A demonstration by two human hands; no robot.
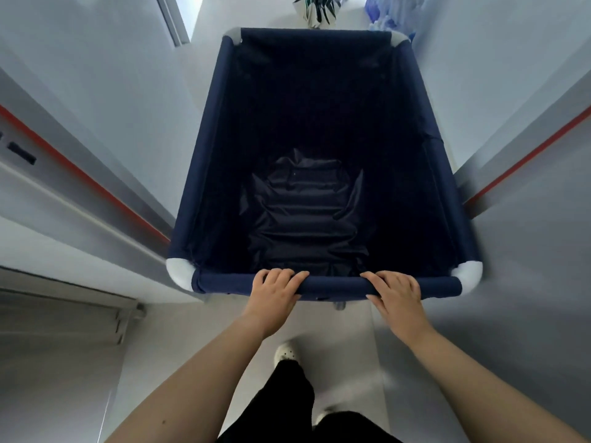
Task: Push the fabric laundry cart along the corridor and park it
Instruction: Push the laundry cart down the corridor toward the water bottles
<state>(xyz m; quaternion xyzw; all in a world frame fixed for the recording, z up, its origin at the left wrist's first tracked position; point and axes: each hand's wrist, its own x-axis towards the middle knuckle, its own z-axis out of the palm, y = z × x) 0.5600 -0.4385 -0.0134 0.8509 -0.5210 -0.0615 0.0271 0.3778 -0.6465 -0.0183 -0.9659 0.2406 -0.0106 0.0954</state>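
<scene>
Both arms reach forward, and the left hand (275,287) and the right hand (395,290) are closed over the near top bar of the dark blue fabric laundry cart (204,174), fingers curled on it. The cart stands in the narrow corridor between the pale walls (105,75), directly before the person.

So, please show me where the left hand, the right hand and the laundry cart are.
left hand (276,287): head view, back of the hand on the near rail.
right hand (395,290): head view, back of the hand on the same rail.
laundry cart (332,287): head view, near rail between the hands.
</scene>
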